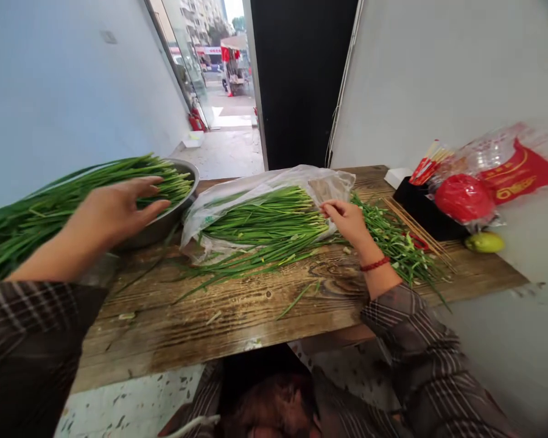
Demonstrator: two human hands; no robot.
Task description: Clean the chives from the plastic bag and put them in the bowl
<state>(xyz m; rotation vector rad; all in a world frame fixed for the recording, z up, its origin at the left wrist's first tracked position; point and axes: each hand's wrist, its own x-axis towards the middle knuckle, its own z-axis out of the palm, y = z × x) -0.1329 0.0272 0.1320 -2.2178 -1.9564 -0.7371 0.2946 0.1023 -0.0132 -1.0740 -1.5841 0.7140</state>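
Note:
Over a metal bowl (189,204) heaped with long green stalks (95,182), my left hand (112,210) hovers with its fingers apart and nothing in them. More green stalks (265,216) lie on a white plastic bag (210,198) in the middle of the wooden table. My right hand (344,222), with a red bracelet at the wrist, is at the pale cut ends of these stalks, thumb and fingers pressed together. What it pinches is too small to make out. Beside it on the right is a loose pile of green trimmings (393,237).
The wooden table (237,316) has scraps along its front. At the right stand a black box (427,210) with wrapped chopsticks, a red bundle (464,198), a yellow-green fruit (484,242) and thin sticks (415,228). Red-handled scissors (419,241) lie in the trimmings.

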